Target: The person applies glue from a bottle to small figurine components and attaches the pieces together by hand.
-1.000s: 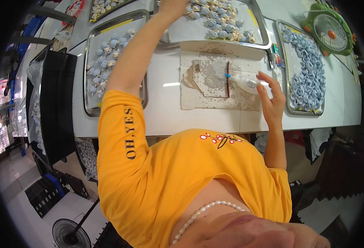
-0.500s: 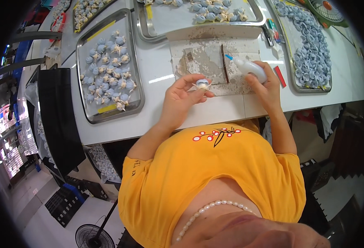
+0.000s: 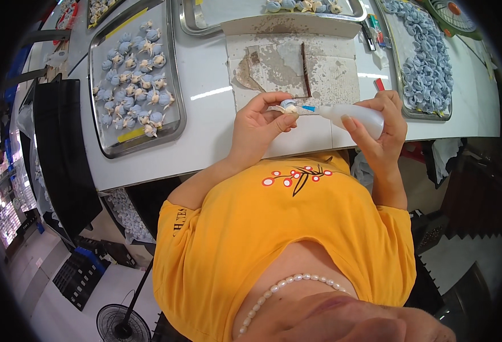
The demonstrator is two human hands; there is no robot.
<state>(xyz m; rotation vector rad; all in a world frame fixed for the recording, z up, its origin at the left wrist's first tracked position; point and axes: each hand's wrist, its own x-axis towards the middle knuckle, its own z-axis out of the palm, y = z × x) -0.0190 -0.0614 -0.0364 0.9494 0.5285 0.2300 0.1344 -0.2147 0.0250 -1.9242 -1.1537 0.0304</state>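
Between the thumb and fingers of my left hand point(image 3: 262, 122) is a small blue and cream flower-like piece point(image 3: 288, 106). My right hand point(image 3: 383, 128) is wrapped round a white squeeze bottle point(image 3: 360, 118) with a thin blue-tipped nozzle point(image 3: 308, 108). The bottle lies nearly level, its tip pointing left and at or very close to the piece; whether they touch I cannot tell. Behind both hands lies a stained cardboard sheet point(image 3: 336, 71) with a dark brown stick point(image 3: 305, 71) on it.
A metal tray point(image 3: 177, 122) of similar blue and cream pieces lies at left, another tray point(image 3: 197, 27) at the back. The right tray point(image 3: 433, 114) holds many blue petal-like pieces. A red strip point(image 3: 379, 84) lies by my right hand; a small green fan point(image 3: 450, 14) stands at far right.
The bottle has come down and been levelled, its blue tip now at the small piece. My left hand still pinches that piece. The whole view has shifted slightly.
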